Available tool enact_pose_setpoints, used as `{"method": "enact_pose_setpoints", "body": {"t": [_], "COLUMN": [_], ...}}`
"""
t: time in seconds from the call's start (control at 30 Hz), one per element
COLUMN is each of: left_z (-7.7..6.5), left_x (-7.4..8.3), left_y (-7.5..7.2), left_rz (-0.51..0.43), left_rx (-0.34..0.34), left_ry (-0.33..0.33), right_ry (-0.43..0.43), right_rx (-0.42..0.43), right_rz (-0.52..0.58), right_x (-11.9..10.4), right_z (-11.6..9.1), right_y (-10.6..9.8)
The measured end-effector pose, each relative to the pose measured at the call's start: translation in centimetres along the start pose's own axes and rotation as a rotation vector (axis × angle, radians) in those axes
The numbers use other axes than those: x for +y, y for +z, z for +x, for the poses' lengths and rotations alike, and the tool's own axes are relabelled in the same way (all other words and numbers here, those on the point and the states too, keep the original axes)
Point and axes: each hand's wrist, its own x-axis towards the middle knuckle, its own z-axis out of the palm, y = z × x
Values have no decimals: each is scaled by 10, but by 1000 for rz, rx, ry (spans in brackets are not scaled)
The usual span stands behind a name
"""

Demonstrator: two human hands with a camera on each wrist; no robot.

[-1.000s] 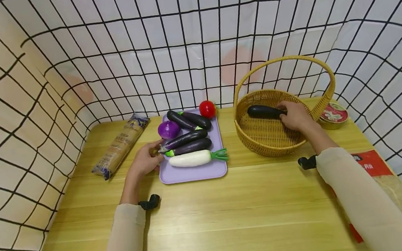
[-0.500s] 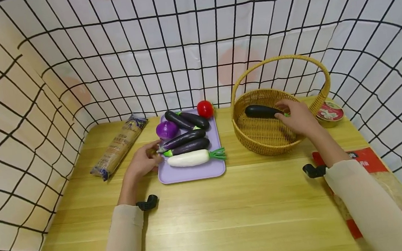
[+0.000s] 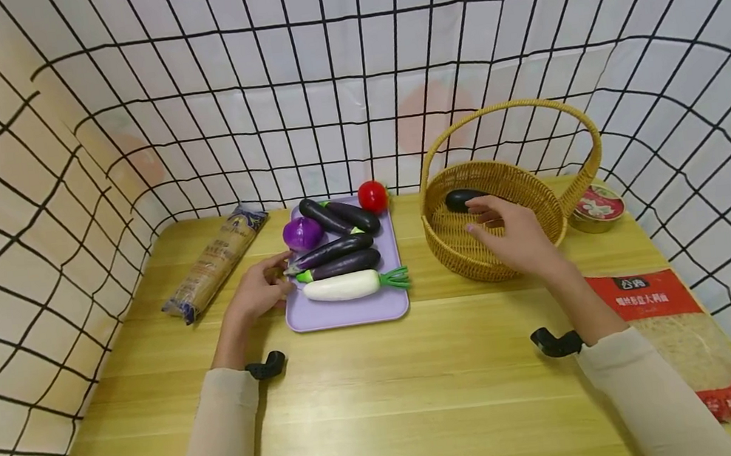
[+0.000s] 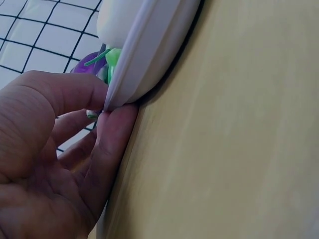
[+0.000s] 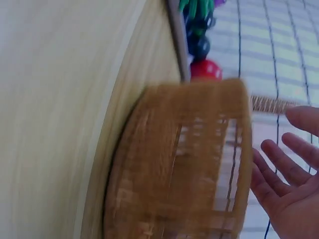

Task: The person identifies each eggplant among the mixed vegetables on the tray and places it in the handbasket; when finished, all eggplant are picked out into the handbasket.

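Observation:
My left hand (image 3: 258, 287) pinches the left rim of the lilac tray (image 3: 348, 314), thumb low and fingers over the edge in the left wrist view. On the tray lie several dark eggplants (image 3: 334, 252), a white radish (image 3: 341, 287) with green leaves and a purple onion (image 3: 302, 233). A red tomato (image 3: 372, 197) sits at its back right corner. Over the front of the wicker basket (image 3: 470, 267) my right hand (image 3: 517, 238) is held with fingers spread, holding nothing. One eggplant (image 3: 458, 200) lies inside the basket, partly hidden behind the fingers.
A long noodle packet (image 3: 216, 266) lies left of the tray. Behind the basket's right side stands a round tin (image 3: 597, 207). A red pasta bag (image 3: 679, 344) lies by the right forearm. Grid-patterned cloth (image 3: 351, 88) encloses the table's back and sides.
My right hand has let go of the eggplant, leaving it in the basket, and has drawn back toward the basket's front. The left hand stays at the tray rim.

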Motion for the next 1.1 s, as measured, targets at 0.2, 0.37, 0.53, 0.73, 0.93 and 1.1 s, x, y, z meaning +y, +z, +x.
{"method": "enact_pose_setpoints", "body": {"t": [0.2,0.37,0.53,0.73,0.93,1.1], "left_z": [1,1,1,2,3,2], "left_x": [-1,-2,-2,-1,-1,-2], "left_y": [-1,-2,-1,1,2,2], "left_rz": [3,1,-3,-8,-2,-7], "left_rx": [3,5,4,3,12,15], "left_ry": [-3,-1,0,12,23,-3], "right_ry": [-32,-50,-48,-9,20,25], "right_rx": [-54,-122,-189,-243,-265,-275], "right_rz": [68,108,180,229,254,248], "right_x": [-23,-40,-50,-50,-47,-43], "right_z": [6,14,20,27,34,39], "right_y": [27,49,70,90,102,111]}}
